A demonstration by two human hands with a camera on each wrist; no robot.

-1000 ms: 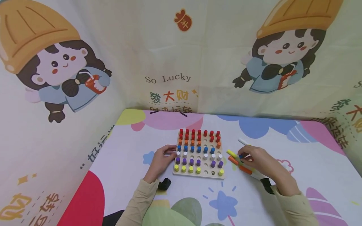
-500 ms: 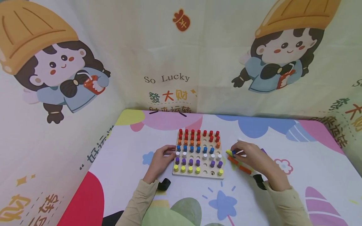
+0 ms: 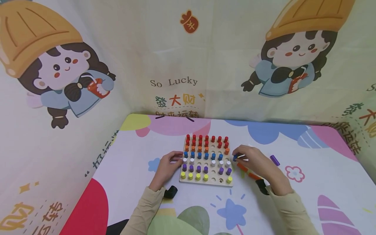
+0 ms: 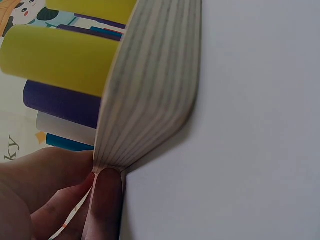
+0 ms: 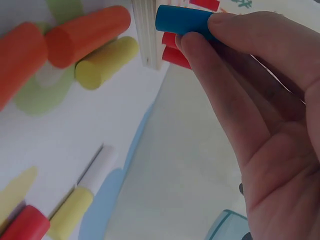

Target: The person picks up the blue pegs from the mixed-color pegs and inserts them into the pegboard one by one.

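Note:
A wooden pegboard (image 3: 205,182) sits mid-table with coloured pegs upright in rows: red at the back, then orange, blue, white, purple and yellow in front. Bare holes show in several rows, mostly right of the middle. At the board's left edge, my left hand (image 3: 168,167) grips the layered wood (image 4: 160,75) between thumb and fingers. My right hand (image 3: 255,163) pinches a blue peg (image 5: 184,19) by one end with its fingertips. That peg points at the board's right edge, near the right end of the blue row, and lies nearly level in the right wrist view.
Right of the board lie two orange pegs (image 3: 242,167), with a yellow peg (image 5: 106,62) beside them. A purple peg (image 3: 274,160) lies farther right. In the right wrist view, a red peg (image 5: 25,225), another yellow peg (image 5: 71,214) and a white peg (image 5: 97,172) lie on the tabletop.
My right hand has moved left with the blue peg, from over the loose pegs to the board's right edge, uncovering the purple peg. The left hand stays at the board.

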